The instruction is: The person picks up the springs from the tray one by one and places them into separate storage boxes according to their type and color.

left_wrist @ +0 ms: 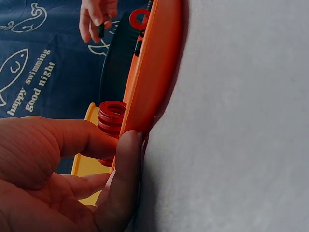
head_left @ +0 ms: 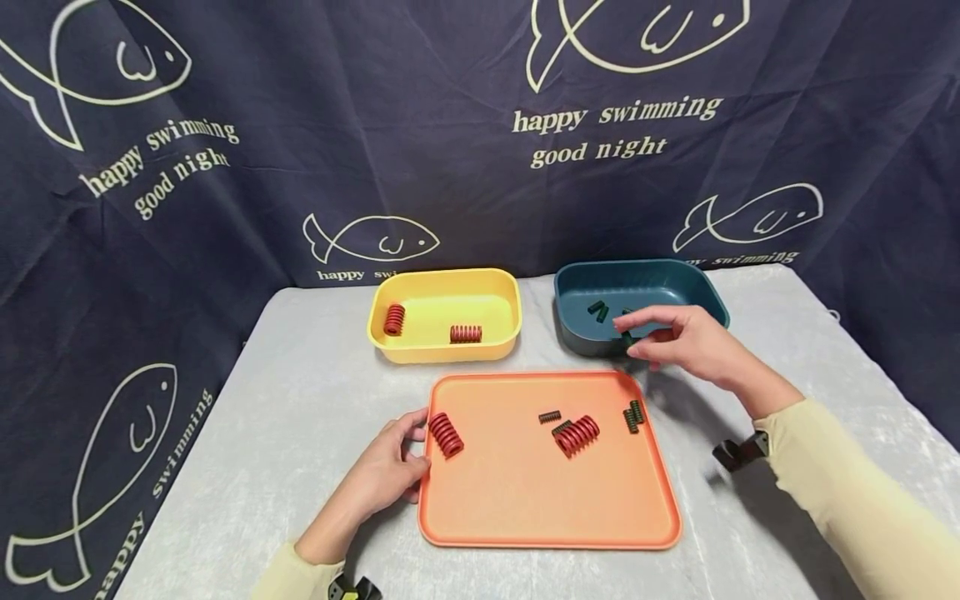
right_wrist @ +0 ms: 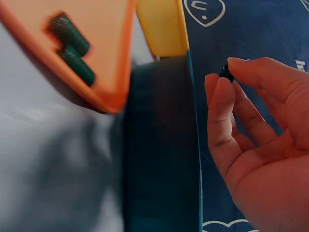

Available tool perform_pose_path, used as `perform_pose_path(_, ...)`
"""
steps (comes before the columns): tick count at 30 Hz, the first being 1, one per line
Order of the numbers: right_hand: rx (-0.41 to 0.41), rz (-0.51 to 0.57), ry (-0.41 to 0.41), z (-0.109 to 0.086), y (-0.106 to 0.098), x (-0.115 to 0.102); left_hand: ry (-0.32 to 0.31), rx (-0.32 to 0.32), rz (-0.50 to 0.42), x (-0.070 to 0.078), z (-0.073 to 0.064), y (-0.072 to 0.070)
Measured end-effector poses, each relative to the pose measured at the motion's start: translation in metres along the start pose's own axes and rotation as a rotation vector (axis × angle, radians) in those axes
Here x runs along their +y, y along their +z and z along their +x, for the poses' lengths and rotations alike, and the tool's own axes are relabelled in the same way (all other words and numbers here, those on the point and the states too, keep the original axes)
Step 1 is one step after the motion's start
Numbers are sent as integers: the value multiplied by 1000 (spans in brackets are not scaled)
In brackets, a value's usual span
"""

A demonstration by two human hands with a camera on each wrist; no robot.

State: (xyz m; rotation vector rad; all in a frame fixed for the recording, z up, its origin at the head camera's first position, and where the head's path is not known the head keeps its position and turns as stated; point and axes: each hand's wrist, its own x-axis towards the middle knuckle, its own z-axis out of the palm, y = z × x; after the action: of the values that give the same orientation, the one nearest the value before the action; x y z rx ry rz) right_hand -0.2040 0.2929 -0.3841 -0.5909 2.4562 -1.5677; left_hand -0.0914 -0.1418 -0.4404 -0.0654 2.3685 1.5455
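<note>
My right hand (head_left: pixel 693 343) pinches a small dark green spring (head_left: pixel 627 339) between thumb and fingertips, above the near rim of the blue bin (head_left: pixel 579 340). In the right wrist view the spring (right_wrist: pixel 226 73) is mostly hidden by the fingers. My left hand (head_left: pixel 384 468) grips the left rim of the orange tray (head_left: pixel 517 504). On the tray, a thick red spring (head_left: pixel 447 435) lies beside that hand. Another red spring (head_left: pixel 577 436) lies right of the middle, partly over a small green spring (head_left: pixel 561 427). A small spring (head_left: pixel 550 417) lies just behind them. Two green springs (head_left: pixel 633 417) lie touching near the right rim.
A yellow bin (head_left: pixel 442 353) stands behind the tray and holds a red spring (head_left: pixel 393 319) at left and another red spring (head_left: pixel 466 334) near its front wall. Several small green springs (head_left: pixel 602 313) lie in the blue bin. A dark fish-print curtain (head_left: pixel 465 150) hangs behind.
</note>
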Motion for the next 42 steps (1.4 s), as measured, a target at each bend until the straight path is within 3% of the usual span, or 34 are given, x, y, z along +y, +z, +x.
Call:
perform_pose_path(13,35,3,73,40,-20,-1,10,-8,-6,-2,0,0)
perform_pose_path(22,57,13,136,62,-29,15,3,-5,-7,-2,0,0)
perform_pose_path(32,11,-190,258,80,-30,41,1,-8,-5,-1,1,0)
perform_pose_path(42,-19,-288,264,89,-20,49,-9,0,6,-1,0,0)
